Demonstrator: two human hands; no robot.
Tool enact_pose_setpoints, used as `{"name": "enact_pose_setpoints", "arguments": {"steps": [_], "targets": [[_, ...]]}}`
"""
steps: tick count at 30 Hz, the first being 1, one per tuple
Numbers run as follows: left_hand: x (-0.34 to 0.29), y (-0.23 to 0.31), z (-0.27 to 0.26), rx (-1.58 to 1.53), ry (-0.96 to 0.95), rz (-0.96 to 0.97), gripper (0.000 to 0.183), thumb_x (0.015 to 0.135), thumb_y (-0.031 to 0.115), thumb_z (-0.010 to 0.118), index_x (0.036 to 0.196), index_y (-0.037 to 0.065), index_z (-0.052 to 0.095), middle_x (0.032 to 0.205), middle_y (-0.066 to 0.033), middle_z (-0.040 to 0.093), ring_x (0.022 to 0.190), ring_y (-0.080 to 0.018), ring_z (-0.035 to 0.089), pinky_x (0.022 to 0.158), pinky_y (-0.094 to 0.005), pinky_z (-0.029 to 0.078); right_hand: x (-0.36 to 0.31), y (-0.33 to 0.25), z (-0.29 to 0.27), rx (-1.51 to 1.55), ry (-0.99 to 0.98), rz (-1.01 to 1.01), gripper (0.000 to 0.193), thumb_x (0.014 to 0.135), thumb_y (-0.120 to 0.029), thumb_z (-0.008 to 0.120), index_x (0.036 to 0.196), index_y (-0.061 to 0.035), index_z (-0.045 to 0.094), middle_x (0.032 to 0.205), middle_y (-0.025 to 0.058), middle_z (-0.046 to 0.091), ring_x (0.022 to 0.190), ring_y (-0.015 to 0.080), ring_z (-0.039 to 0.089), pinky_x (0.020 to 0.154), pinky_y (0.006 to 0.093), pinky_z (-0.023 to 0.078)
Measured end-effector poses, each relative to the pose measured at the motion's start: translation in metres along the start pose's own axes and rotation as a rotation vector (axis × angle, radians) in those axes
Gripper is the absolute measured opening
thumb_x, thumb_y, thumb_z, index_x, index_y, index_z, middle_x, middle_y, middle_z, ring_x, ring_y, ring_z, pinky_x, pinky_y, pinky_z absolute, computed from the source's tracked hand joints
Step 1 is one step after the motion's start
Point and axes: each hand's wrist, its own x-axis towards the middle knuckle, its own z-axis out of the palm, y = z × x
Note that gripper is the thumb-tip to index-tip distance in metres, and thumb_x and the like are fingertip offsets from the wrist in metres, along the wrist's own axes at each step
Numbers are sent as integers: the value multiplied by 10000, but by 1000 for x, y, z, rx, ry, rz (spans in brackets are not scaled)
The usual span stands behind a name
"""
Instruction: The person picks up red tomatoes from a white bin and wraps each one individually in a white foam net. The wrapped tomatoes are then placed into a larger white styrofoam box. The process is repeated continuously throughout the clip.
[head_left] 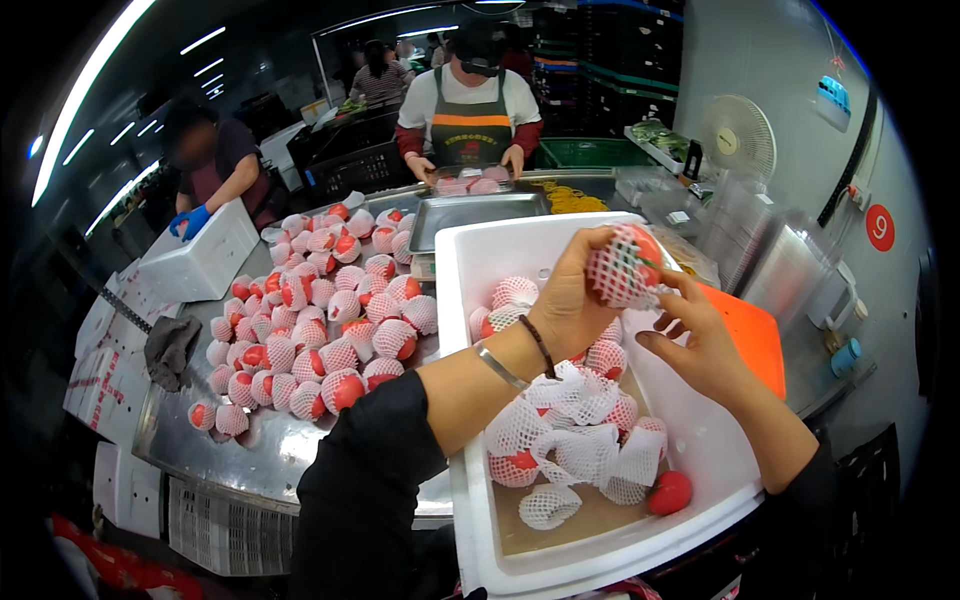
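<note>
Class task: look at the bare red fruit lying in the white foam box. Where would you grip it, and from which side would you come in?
Grip the bare fruit across its round middle, coming down from above. It lies on the floor of the foam box, near the wall on the right, with loose net sleeves on its left, so only the top is open. Both hands are busy with the netted fruit.

Brightly lit from long ceiling strip lights (85,95) at upper left, streaked into curved arcs. Glare on steel table (270,450) and white foam box (700,470). Strong fisheye bending, black vignette at corners. Soft shadows. Background people slightly blurred, possibly out of focus
</note>
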Motion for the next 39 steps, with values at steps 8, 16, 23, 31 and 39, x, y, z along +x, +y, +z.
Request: {"name": "enact_pose_setpoints", "arguments": {"steps": [8, 16, 23, 31, 39], "targets": [[0, 0, -3, -5, 135, -150, 323, 874, 344, 451, 949, 80, 623, 898, -70, 668, 813, -209, 641, 828, -378, 503, -6, -2, 10, -107, -94, -149, 361, 751, -90, 716, 1078, -8, 588, 1225, 166, 488, 814, 230, 601, 709, 331, 494], [-30, 62, -5, -222, 44, 252, 381, 873, 345, 397, 1058, 52, 557, 1022, -124, 616, 955, -281, 596, 928, -461, 449, -6, -25, -1, -176, 229, -386, 596, 720, -41, 732, 1260, -7, 483, 1297, 179, 473, 764, 194, 618, 656, 280, 487], [-91, 162, -183, -65, 645, 693, 450, 911, 355, 343, 1172, 46, 542, 1190, -153, 565, 1150, -354, 492, 985, -538, 381, -10, -18, -10, 16, 106, -151, 322, 800, -36, 674, 1109, -18, 587, 1075, 92, 585, 735, 136, 614, 639, 253, 465], [-102, 156, -183, 161, 863, 347, 579, 904, 238, 527, 1372, 23, 262, 1388, -181, 348, 1228, -374, 434, 1024, -485, 388, -7, -3, -4, -22, 82, -201, 178, 810, -125, 673, 944, -12, 640, 918, 118, 622, 679, 219, 623, 601, 304, 502], [38, 32, -58, 1999, -166, -403, 436, 808, 277, 656, 1130, -6, 576, 1104, -190, 623, 1004, -265, 612, 882, -337, 471, -4, 17, -9, -114, 2, -45, 198, 826, -199, 635, 884, -13, 671, 800, 141, 658, 686, 283, 633, 651, 356, 503]]}}
